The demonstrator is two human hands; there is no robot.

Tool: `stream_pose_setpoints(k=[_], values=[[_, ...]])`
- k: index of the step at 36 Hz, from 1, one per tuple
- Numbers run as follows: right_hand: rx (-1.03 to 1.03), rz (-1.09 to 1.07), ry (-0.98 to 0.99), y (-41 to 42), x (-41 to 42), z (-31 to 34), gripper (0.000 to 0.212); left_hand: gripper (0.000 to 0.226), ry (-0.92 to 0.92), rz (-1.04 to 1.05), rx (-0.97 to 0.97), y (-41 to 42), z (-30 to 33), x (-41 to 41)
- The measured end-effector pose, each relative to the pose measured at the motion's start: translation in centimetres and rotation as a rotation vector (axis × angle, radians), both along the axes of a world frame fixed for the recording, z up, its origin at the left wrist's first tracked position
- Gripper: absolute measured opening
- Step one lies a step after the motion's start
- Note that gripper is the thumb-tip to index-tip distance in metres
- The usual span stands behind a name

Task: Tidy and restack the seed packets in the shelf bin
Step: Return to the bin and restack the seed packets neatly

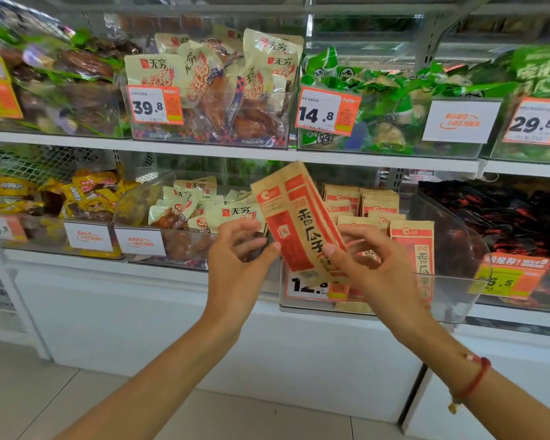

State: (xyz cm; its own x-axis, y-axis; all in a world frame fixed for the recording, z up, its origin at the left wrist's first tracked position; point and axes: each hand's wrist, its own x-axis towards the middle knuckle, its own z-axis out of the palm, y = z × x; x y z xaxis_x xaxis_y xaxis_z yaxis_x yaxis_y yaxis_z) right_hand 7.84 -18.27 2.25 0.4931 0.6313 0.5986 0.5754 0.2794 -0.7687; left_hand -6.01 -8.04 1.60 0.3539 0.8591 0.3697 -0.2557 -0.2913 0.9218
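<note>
White store shelves (pixel 204 154) fill the frame, lined with clear bins of snack packs and orange price tags (pixel 154 104). At centre, a brown-and-red seed packet (pixel 296 217) is held up, tilted to the left, in front of the shelf bin (pixel 451 281). The left hand (pixel 235 265) pinches its lower left edge between thumb and curled fingers; the right hand (pixel 369 265) pinches its lower right edge. More seed packets (pixel 362 204) stand upright in the bin at centre right, behind the hands. A red bracelet (pixel 472 379) circles the right wrist.
</note>
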Motion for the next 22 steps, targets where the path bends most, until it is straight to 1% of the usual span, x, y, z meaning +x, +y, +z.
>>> stream_pose_setpoints(k=[2, 4, 5, 6, 8, 10, 11, 14, 16, 18, 20, 22], values=[[0.106, -0.071, -0.289, -0.2, 0.1, 0.1, 0.027, 0.032, -0.024, -0.015, -0.052, -0.3, 0.1, 0.0], [0.154, -0.159, -0.567, -0.3, 0.3, -0.3, 0.03, 0.044, -0.033, -0.107, -0.098, -0.9, 0.3, 0.0], [0.166, -0.201, -0.657, -0.3, 0.3, -0.5, 0.03, 0.051, -0.034, -0.176, -0.113, -1.3, 0.5, 0.0], [0.175, -0.233, -0.716, -0.3, 0.2, -0.7, 0.029, 0.057, -0.036, -0.244, -0.118, -1.7, 0.6, 0.1], [0.198, -0.293, -0.816, -0.2, 0.0, -0.9, 0.025, 0.06, -0.038, -0.316, -0.118, -2.3, 0.7, 0.2], [0.207, -0.342, -0.884, -0.1, -0.2, -1.1, 0.022, 0.055, -0.049, -0.29, -0.131, -2.6, 0.6, 0.3], [0.202, -0.343, -0.902, 0.0, -0.3, -1.2, 0.022, 0.049, -0.06, -0.272, -0.145, -2.6, 0.5, 0.3], [0.107, -0.289, -0.929, 0.2, -0.4, -1.5, 0.03, 0.028, -0.097, -0.259, -0.206, -2.1, 0.2, 0.2], [0.041, -0.234, -0.879, 0.2, -0.5, -1.4, 0.032, 0.024, -0.087, -0.242, -0.188, -1.5, 0.1, 0.0], [0.024, -0.211, -0.725, 0.0, -0.5, -0.7, 0.034, 0.025, -0.035, -0.228, -0.126, -0.9, 0.3, -0.2], [0.028, -0.234, -0.545, -0.2, -0.3, 0.2, 0.035, 0.025, 0.025, -0.246, -0.072, -0.4, 0.6, -0.3], [-0.021, -0.205, -0.34, -0.4, 0.0, 1.1, 0.038, 0.024, 0.065, -0.276, -0.024, -0.1, 0.7, -0.5]])
